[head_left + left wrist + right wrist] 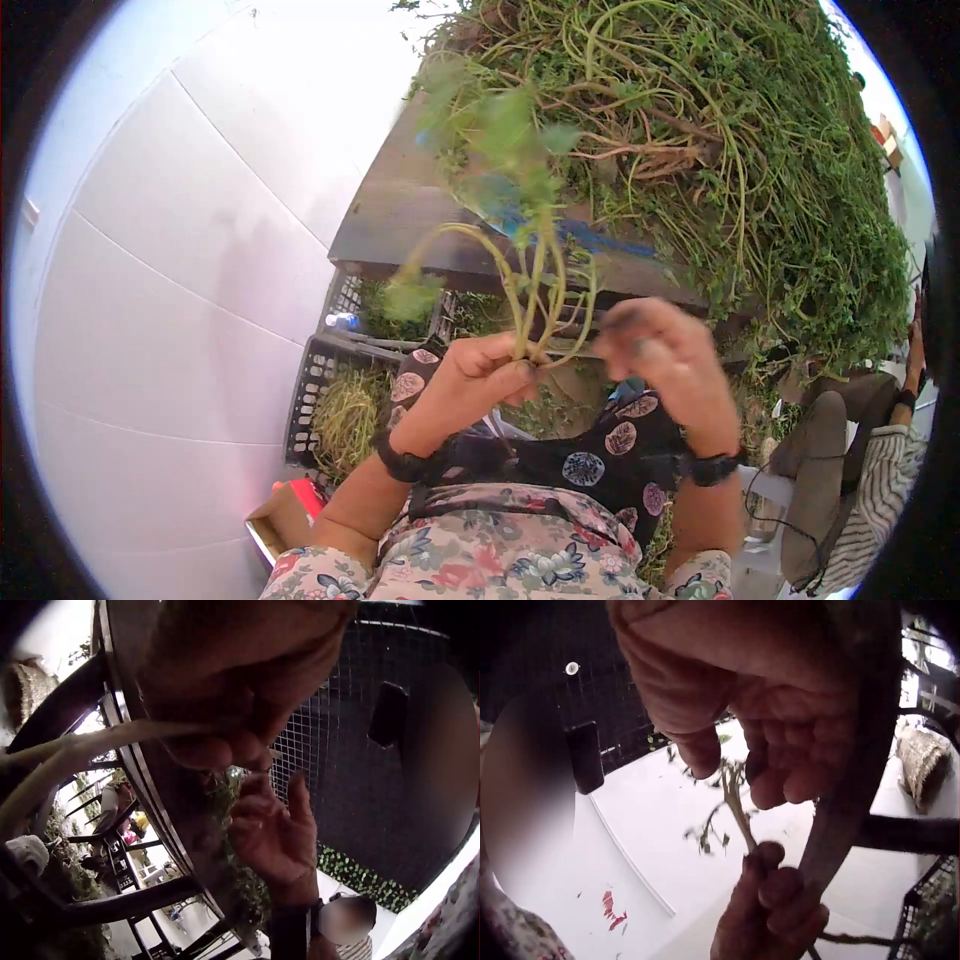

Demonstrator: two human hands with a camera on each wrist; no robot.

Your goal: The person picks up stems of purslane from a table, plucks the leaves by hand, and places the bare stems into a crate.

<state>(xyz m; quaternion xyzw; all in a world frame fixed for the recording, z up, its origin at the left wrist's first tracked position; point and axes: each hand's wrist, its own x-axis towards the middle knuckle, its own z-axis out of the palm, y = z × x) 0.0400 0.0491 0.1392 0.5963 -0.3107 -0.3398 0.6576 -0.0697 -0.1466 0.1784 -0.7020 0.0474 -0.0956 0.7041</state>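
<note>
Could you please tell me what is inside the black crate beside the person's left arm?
The black crate holds a loose, tangled clump of yellow-green stems. The crate's floor and anything beneath the clump are covered, so I cannot tell what lies there.

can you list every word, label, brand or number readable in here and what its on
None can be read in any view.
Small blue-and-white object, left: too small and blurred to show any lettering.
Red-edged box: no legible print.
Red marks, right wrist view: no readable letters.
</note>
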